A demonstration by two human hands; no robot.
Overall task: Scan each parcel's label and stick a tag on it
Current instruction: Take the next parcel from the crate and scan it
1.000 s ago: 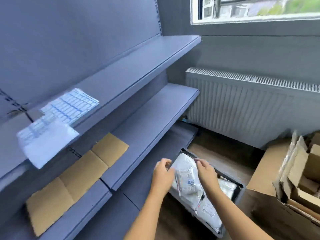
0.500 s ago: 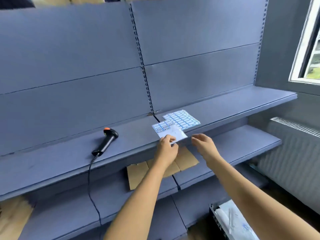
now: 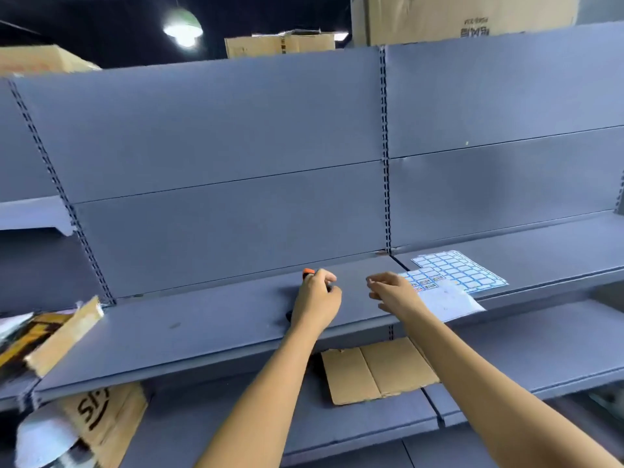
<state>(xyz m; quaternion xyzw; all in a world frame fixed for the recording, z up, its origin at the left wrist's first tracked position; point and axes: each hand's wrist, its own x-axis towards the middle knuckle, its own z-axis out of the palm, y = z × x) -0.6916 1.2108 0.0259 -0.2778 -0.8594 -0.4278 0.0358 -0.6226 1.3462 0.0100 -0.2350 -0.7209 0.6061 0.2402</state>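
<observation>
Head view: a person faces grey metal shelving, both bare forearms reaching to the middle shelf (image 3: 202,319). Left hand (image 3: 315,298): fingers curled round the handle of the barcode scanner (image 3: 308,272), gripping it. The scanner's orange tip shows above the knuckles and its black butt end below the wrist, down on the shelf surface. Right hand (image 3: 391,292): held just above the same shelf, near the left hand but apart from it. Its fingers are loosely bent, with thumb and forefinger tips close together; whether they pinch anything cannot be told.

Tag sheets: one blue-grid tag sheet (image 3: 459,270) lies flat on the shelf to the right of the hands. A second tag sheet (image 3: 422,282) lies beside the right hand, partly covered by a white paper (image 3: 449,298) that overhangs the shelf's front edge.

Surroundings: a flattened cardboard piece (image 3: 378,369) lies on the lower shelf (image 3: 540,349), beneath the right forearm. An open carton (image 3: 50,336) sits at the left end of the middle shelf. A printed carton (image 3: 101,410) stands below it, with a blurred white object (image 3: 44,437) in front.
</observation>
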